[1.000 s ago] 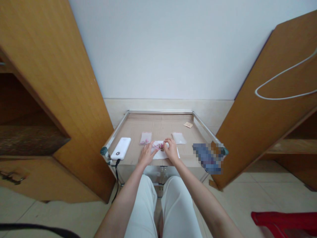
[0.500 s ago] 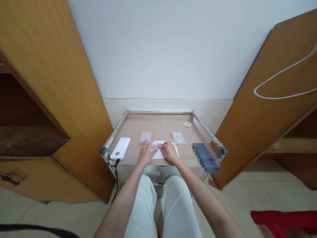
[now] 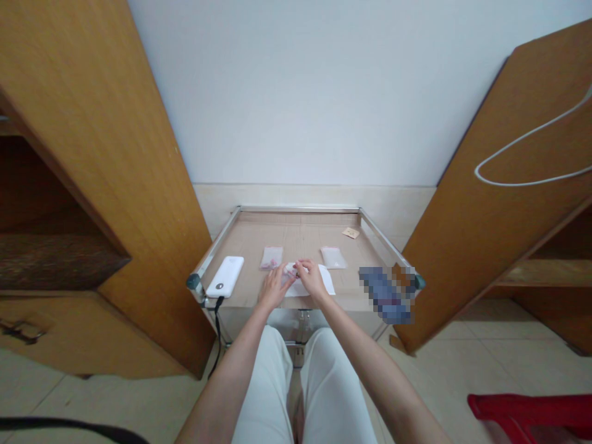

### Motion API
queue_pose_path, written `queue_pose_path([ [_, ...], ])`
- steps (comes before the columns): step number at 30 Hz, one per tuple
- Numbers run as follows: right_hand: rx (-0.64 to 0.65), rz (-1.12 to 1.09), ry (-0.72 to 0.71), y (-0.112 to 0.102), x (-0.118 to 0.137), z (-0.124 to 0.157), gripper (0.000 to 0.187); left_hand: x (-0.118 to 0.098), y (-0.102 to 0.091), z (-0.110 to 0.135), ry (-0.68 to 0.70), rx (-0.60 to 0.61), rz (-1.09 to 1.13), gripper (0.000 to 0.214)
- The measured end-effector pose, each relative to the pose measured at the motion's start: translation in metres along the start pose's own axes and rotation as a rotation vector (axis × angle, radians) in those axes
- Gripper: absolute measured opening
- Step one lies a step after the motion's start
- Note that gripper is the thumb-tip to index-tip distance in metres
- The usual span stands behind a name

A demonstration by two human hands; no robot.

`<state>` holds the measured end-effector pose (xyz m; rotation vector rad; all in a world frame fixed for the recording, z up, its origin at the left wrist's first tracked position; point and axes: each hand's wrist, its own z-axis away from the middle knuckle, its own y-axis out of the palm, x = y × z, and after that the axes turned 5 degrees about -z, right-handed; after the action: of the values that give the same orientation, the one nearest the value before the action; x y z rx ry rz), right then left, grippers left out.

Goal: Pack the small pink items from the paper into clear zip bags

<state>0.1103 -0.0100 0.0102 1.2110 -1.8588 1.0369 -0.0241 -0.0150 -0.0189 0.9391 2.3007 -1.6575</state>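
Over a flat, cardboard-topped stand with a bright metal rail (image 3: 296, 209), the person's two bare hands meet near the middle of the near edge. The right hand (image 3: 312, 279) is curled, its fingertips pinched together on a small pink-flecked bundle (image 3: 291, 270) at the far-left corner of a crumpled white paper sheet (image 3: 318, 285). The left hand (image 3: 275, 288) is relaxed and half open beside it, with its fingers at or just against the bundle, though whether they grip it is too small to tell. Two small clear plastic bags lie farther off: a pink-filled bag (image 3: 271, 258) far left of the hands, and a pale bag (image 3: 333, 257) far right. A white power bank (image 3: 224, 277) sits near the left rail, trailing a black cable (image 3: 217, 314) over the near edge. If the pinch loosens, pink bits could drop and scatter across the cardboard. A careless pull could slide the unweighted sheet toward the near edge, and a snag on the cable could drag the power bank.
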Motion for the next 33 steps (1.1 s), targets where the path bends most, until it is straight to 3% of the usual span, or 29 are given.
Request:
queue_pose_path([
  [4,-0.047,0.025,-0.048,-0.004,-0.003,0.006,0.031,-0.001,-0.001,0.000,0.000,0.006,0.001,0.049],
  [10,-0.146,-0.009,-0.058,-0.008,-0.015,0.017,0.017,-0.003,-0.003,0.001,-0.007,-0.013,0.007,0.048],
  [16,-0.045,-0.005,-0.123,-0.008,-0.015,0.020,0.019,-0.003,-0.002,-0.001,-0.037,-0.113,0.002,0.045],
  [21,-0.049,-0.027,-0.083,-0.011,-0.013,0.021,0.022,-0.007,-0.005,-0.012,-0.081,-0.204,0.044,0.045],
  [27,-0.035,-0.052,-0.072,-0.013,-0.010,0.021,0.025,-0.022,-0.006,-0.025,-0.054,-0.164,0.112,0.045],
  [33,-0.052,-0.067,-0.059,-0.013,-0.014,0.020,0.023,-0.033,-0.001,-0.022,-0.026,-0.085,0.259,0.045],
])
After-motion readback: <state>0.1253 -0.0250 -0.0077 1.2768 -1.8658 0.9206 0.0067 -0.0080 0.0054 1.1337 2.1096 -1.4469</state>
